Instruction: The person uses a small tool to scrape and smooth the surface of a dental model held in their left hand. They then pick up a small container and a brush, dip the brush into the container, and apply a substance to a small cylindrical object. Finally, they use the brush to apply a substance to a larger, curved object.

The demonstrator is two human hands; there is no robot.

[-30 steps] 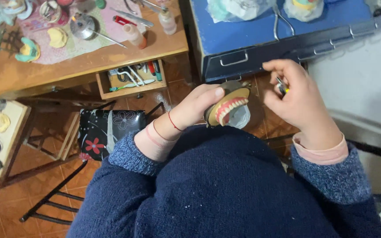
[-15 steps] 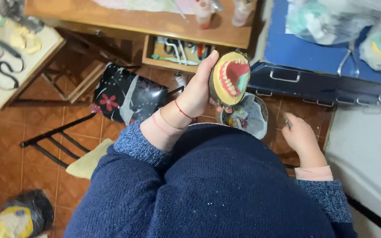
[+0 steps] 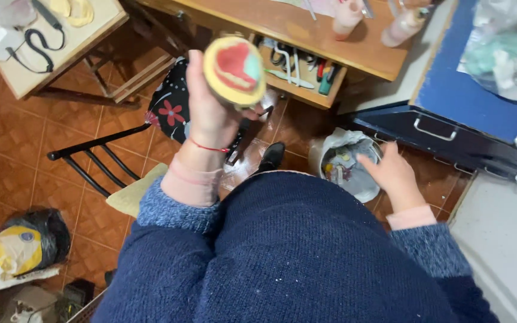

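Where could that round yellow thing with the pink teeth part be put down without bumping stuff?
The left hand holds the round model. Bare floor tiles lie left of the black chair. The white counter beside the blue cabinet is bare. The open drawer and the lined bin are crowded.

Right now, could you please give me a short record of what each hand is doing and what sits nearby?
left hand: raised, gripping a round dental model with a pink and teal top
right hand: open, held over the lined waste bin, holding nothing visible
open drawer: hand tools inside, under the wooden desk
floor: brown tiles; a black chair at left
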